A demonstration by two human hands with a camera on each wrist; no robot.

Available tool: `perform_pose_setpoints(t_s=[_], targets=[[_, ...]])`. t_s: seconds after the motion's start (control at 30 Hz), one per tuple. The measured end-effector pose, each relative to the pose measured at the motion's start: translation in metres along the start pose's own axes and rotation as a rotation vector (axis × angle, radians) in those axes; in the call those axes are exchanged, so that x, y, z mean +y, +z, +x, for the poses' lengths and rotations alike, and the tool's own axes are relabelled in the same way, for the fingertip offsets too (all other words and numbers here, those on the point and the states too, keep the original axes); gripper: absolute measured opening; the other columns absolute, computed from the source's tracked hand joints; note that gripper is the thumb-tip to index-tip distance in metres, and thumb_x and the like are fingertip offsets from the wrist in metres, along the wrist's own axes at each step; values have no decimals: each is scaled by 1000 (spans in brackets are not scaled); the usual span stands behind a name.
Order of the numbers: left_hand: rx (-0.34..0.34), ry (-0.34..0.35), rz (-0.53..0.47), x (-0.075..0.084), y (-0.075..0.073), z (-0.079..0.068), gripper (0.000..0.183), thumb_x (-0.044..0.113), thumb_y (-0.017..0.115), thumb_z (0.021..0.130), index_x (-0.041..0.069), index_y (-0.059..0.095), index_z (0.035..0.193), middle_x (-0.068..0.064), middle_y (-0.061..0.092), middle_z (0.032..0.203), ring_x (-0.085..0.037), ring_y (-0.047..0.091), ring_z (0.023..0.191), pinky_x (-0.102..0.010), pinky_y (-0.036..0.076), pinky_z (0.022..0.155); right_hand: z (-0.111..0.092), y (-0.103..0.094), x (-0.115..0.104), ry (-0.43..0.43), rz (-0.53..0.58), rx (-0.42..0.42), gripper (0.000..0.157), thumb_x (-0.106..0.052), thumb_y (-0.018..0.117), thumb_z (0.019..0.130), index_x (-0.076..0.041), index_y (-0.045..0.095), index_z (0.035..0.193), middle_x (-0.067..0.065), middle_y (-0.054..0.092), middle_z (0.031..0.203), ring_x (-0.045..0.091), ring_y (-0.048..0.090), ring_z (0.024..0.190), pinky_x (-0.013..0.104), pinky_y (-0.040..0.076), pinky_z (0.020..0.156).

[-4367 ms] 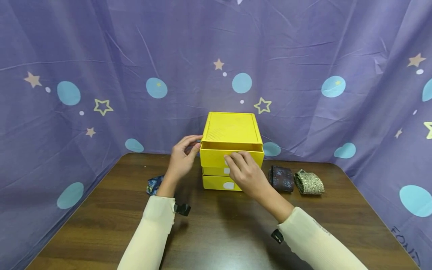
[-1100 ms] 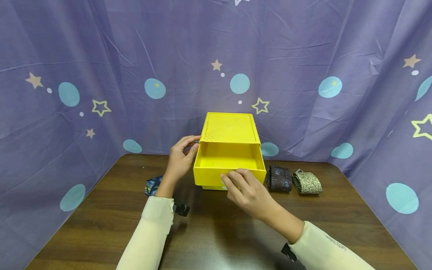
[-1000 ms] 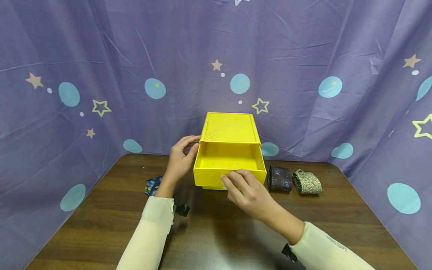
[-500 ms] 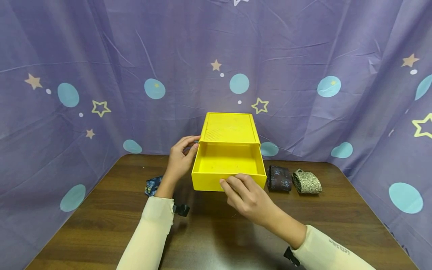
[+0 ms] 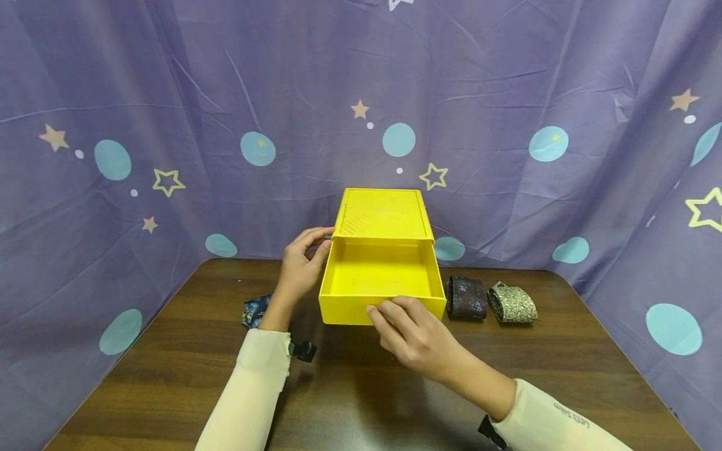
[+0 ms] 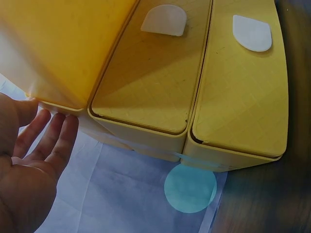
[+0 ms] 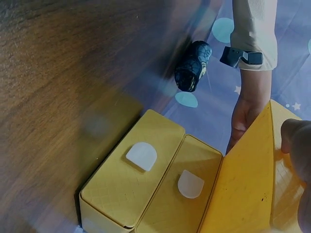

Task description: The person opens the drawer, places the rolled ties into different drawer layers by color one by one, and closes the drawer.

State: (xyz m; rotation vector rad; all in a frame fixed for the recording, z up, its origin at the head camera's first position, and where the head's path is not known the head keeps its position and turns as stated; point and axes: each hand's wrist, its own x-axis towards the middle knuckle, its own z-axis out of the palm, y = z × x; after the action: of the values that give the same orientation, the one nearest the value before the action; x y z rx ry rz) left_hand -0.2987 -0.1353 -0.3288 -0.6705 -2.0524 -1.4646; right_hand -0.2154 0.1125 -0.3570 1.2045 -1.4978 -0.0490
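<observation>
A yellow drawer unit stands at the table's far side, its top drawer pulled well out with its inside floor showing. My right hand grips the front of that drawer at its middle; the knob is hidden behind the fingers. My left hand rests against the unit's left side near its upper front corner. In the left wrist view, the fairly straight fingers touch the side wall. The middle drawer and bottom drawer are closed, each with a white knob.
Two rolled patterned cloths like neckties, one dark and one green-gold, lie right of the unit. A rolled blue patterned cloth lies left, partly behind my left wrist. A purple curtain hangs behind the brown wooden table.
My right hand has drawn the top drawer toward me, from slightly out to far out, slowing over the last second. My left hand has stayed at the unit's side.
</observation>
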Motion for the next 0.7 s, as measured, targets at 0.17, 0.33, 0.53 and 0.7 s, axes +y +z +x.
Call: perform_pose_setpoints(t_s=[0.17, 0.33, 0.53, 0.7], targets=[[2, 11, 15, -1, 1, 0, 30, 0, 58, 103, -11, 64, 130, -24, 62, 129, -36, 63, 113, -48, 57, 95, 0, -3, -2, -9, 10, 7, 29, -10, 50, 104, 8, 71, 116, 18, 67, 103, 28, 62, 85, 35, 57, 79], [4, 10, 10, -1, 1, 1, 30, 2, 58, 103, -10, 64, 130, -24, 62, 128, -36, 63, 113, -51, 56, 95, 1, -6, -2, -19, 19, 13, 29, -9, 50, 104, 7, 71, 114, 17, 67, 102, 29, 62, 84, 35, 57, 78], [7, 7, 12, -1, 0, 0, 29, 3, 59, 103, -9, 65, 129, -23, 63, 127, -36, 64, 112, -52, 56, 94, 1, -10, -5, -37, 18, 12, 33, -12, 45, 109, 7, 72, 114, 17, 67, 102, 28, 62, 85, 33, 57, 76], [12, 16, 9, 0, 0, 0, 29, 3, 59, 103, -10, 65, 128, -24, 63, 127, -37, 63, 111, -53, 56, 93, 3, -13, -6, -47, 20, 21, 32, -10, 45, 108, 6, 72, 112, 16, 67, 100, 27, 62, 84, 31, 58, 74]])
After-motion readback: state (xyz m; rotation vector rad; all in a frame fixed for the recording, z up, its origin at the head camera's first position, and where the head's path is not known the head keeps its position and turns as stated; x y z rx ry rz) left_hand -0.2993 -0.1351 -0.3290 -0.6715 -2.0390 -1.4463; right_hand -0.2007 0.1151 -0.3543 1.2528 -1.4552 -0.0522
